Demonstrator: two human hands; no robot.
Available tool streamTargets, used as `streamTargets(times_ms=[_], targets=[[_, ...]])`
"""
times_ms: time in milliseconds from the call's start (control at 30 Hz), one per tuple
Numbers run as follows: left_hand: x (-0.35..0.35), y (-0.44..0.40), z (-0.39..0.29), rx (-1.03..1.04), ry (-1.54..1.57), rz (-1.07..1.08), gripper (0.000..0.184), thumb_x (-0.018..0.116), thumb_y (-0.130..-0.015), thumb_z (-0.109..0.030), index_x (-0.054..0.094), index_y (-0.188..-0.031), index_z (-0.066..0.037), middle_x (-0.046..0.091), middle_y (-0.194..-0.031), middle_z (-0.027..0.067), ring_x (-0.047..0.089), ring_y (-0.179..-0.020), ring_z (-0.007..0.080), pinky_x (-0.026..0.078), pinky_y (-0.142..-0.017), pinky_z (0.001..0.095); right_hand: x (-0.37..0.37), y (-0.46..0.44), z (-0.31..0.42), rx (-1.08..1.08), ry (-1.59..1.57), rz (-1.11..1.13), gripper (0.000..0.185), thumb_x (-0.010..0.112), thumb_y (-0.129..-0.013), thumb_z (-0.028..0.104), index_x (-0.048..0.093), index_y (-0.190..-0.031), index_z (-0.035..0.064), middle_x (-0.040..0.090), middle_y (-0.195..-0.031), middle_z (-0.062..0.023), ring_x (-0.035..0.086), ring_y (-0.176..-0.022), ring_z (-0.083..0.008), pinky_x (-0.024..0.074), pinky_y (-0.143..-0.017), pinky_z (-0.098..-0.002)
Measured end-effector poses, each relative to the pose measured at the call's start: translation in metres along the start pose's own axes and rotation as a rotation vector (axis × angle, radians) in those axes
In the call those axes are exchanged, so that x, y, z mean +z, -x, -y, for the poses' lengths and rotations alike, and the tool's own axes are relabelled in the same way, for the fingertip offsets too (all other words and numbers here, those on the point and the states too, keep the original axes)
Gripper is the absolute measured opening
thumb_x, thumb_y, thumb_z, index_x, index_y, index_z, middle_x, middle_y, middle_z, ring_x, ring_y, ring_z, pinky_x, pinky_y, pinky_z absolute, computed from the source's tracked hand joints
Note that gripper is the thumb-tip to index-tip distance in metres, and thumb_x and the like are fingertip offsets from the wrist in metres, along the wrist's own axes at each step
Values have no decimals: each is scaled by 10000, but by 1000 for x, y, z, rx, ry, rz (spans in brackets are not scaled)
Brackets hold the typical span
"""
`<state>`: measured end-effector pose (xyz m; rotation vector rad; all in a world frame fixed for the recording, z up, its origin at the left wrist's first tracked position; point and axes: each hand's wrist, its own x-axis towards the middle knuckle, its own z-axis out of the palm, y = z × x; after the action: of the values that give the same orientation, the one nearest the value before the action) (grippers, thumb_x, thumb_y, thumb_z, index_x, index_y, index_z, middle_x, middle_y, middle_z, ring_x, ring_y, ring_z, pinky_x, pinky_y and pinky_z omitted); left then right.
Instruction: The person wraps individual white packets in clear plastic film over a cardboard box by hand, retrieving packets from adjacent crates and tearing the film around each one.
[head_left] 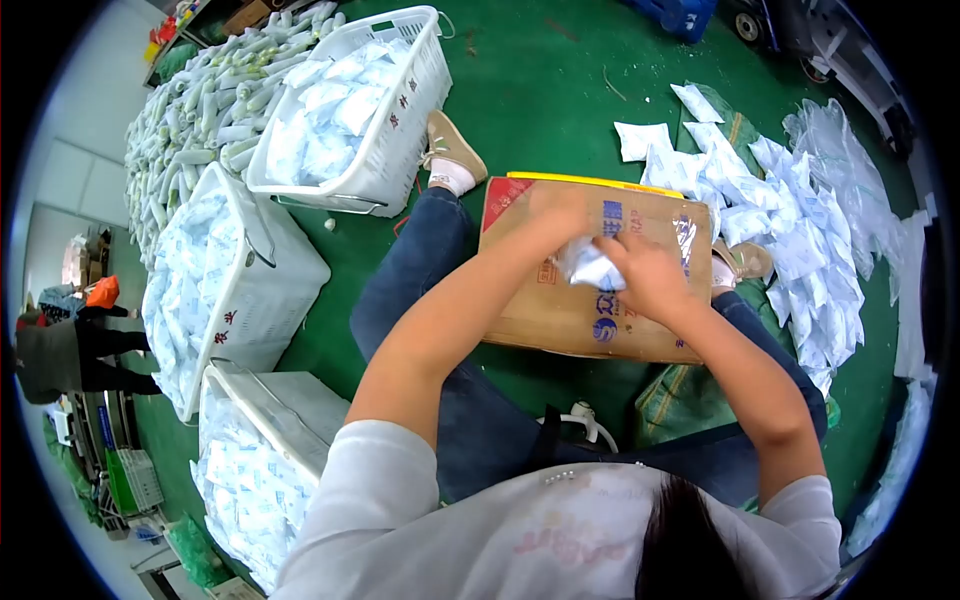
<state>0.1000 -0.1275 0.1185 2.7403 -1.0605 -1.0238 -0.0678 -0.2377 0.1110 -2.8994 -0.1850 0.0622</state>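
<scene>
Over the middle of a brown cardboard box (650,325), which lies between my knees, both hands come close together. My right hand (648,270) has its fingers closed on a small white packet (590,268) with pale blue marks. The left one, my left hand (563,218), is smeared by motion just above the packet's left side, and its fingers cannot be made out. Blue and red print and a yellow strip (595,184) along the far edge mark the box.
White baskets (415,90) of packets stand on the left, beside a heap of wrapped rolls (215,115). Loose white packets (790,235) and clear plastic (845,160) lie on the right. A green sack (685,405) is under the box. Another person (65,355) stands far left.
</scene>
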Motion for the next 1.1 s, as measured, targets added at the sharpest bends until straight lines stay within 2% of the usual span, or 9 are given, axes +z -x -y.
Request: streamTargets(times_ms=[167,333,567,633,700,767,867,933,1100], targets=[[113,-25,9,644,-173,-202,874,769,-718,-420,393,-1504,-354,162,-1624,194,98,-1522,342,70,-1178,617,-30,33,30,-54,-205,348,612,748,-698,205,566,-1282,181,672,-1022,-188,677,-881,-383,552,-757,-472],[143,9,-10,619,-42,-538,689,649,-813,-311,453,-1474,-317,279,-1594,153,239,-1483,351,165,-1167,623,22,78,27,42,-1184,742,582,810,-682,250,614,-1206,94,709,-1055,-123,686,-890,-236,542,-833,-378],[148,13,-6,688,-51,-619,640,609,-831,-293,479,-1454,-228,331,-1565,155,284,-1468,315,199,-1168,606,-21,173,61,-220,-1074,698,756,809,-736,176,502,-1426,140,631,-1297,-137,629,-1135,-306,492,-957,-389],[152,18,5,793,49,-576,626,614,-810,-284,513,-1415,-160,346,-1555,156,297,-1457,316,217,-1160,594,-34,217,23,-93,-1454,826,766,816,-722,110,493,-1414,46,610,-1334,-130,607,-1189,-294,478,-998,-406],[143,23,4,908,166,-528,612,616,-801,-274,531,-1391,-139,348,-1549,152,310,-1444,323,236,-1157,568,-53,260,7,136,-1729,587,811,831,-675,119,481,-1389,-39,615,-1307,-155,609,-1184,-307,472,-1015,-424],[152,21,6,703,820,-629,468,549,-848,-147,568,-1310,-74,528,-1307,150,496,-1228,283,372,-1052,443,-65,300,12,749,-1936,68,847,827,-654,175,467,-1383,-66,634,-1258,-187,632,-1137,-324,487,-998,-416],[109,113,-8,500,1048,-856,322,461,-905,-26,627,-1181,-12,653,-1042,124,619,-1003,218,469,-930,330,-82,274,14,930,-1746,-58,770,768,-736,205,456,-1385,-66,654,-1213,-161,644,-1097,-260,503,-959,-366],[110,175,-45,734,944,-678,274,521,-943,-94,646,-1168,0,647,-1141,145,611,-1080,263,460,-967,354,-76,242,18,756,-1617,21,698,770,-767,171,485,-1368,-40,659,-1197,-130,631,-1083,-215,491,-957,-343],[110,209,-70,422,968,-371,697,790,-807,-305,475,-1339,19,640,-1147,217,629,-1077,358,496,-905,399,-113,133,43,255,-900,473,492,812,-791,224,644,-1187,-15,701,-1083,-93,622,-1007,-143,485,-910,-299]])
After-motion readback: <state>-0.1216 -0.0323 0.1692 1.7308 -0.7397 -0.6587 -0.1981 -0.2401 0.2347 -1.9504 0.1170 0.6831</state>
